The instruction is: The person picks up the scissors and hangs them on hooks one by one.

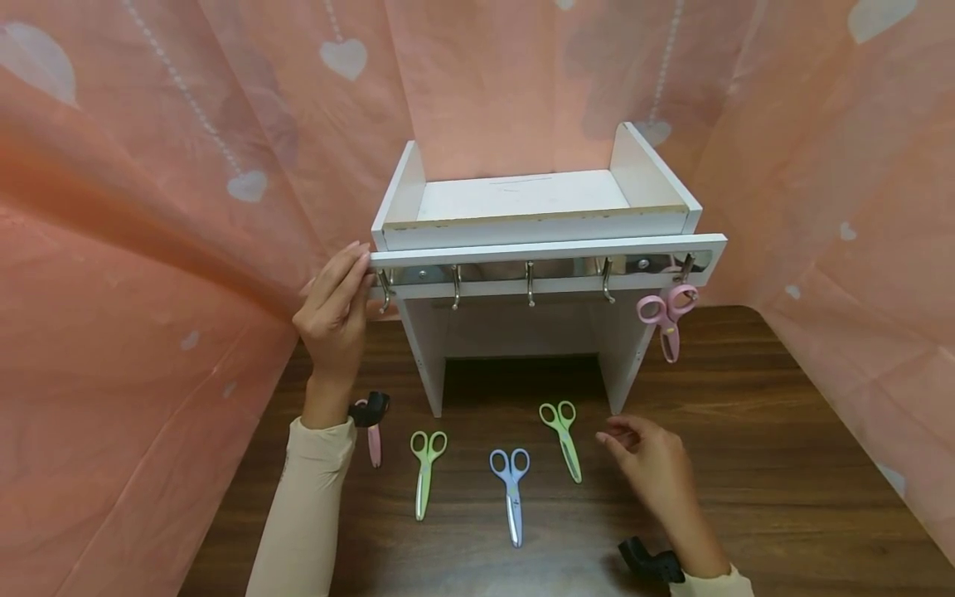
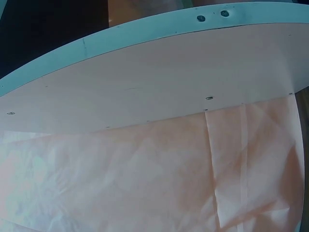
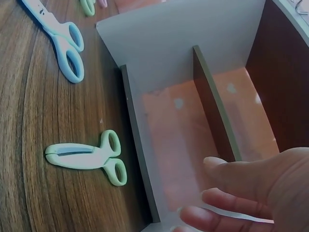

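Observation:
My left hand [image 1: 333, 303] rests against the left end of a white hook rail [image 1: 548, 247], its fingers extended at the corner. Pink scissors [image 1: 669, 319] hang by a handle loop from the rail's rightmost hook. Over the table, my right hand [image 1: 656, 464] holds nothing, with its fingers loosely bent. Just left of it lie green scissors [image 1: 564, 439], also seen in the right wrist view [image 3: 87, 157]. Farther left lie blue scissors [image 1: 512, 493], then a second green pair [image 1: 424, 473]. Pink scissors [image 1: 375, 445] show partly behind my left wrist.
The rail runs across the front of a white shelf unit [image 1: 421, 348] standing on a brown wooden table [image 1: 746, 431]. Several metal hooks [image 1: 530, 282] stick out from it. A pink cloth with hearts [image 1: 492, 108] surrounds the table's back and sides.

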The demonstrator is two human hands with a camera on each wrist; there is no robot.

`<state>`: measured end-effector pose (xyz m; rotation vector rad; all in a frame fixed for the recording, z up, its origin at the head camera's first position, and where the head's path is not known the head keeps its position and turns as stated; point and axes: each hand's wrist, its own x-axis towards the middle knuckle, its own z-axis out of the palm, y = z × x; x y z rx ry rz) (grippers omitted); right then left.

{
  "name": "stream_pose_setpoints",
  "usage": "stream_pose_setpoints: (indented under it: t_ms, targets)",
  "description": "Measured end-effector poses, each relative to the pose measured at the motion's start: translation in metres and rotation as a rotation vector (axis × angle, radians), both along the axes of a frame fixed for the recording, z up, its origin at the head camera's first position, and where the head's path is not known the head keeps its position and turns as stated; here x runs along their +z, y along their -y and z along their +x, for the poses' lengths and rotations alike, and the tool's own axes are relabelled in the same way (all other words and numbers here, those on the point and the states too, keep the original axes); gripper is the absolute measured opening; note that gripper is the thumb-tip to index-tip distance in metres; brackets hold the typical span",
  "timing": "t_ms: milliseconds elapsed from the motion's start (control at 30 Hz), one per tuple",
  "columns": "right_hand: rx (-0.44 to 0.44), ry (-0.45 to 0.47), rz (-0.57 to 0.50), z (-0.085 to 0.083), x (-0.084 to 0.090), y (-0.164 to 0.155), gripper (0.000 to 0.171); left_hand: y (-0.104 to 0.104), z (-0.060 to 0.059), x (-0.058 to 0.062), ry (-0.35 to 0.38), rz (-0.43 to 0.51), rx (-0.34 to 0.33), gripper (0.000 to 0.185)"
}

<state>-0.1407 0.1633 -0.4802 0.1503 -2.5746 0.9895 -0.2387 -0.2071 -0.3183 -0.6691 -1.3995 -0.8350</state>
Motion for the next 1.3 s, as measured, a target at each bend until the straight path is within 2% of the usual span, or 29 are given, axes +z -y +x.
stream_pose_setpoints:
  t_ms: [500,900,1300]
  targets:
    - [0.050,0.202,0.044,0.002,-0.005,0.009,0.031,0.002,-0.002,-0.003,-0.007,-0.001,-0.007,0.036]
    - [0.044,0.221,0.100,0.002,-0.012,0.015,0.031,0.004,-0.004,-0.004,0.002,-0.004,-0.003,0.037]
    - [0.091,0.284,0.187,0.002,-0.018,0.022,0.029,0.005,-0.005,-0.005,0.001,-0.011,-0.002,0.037]
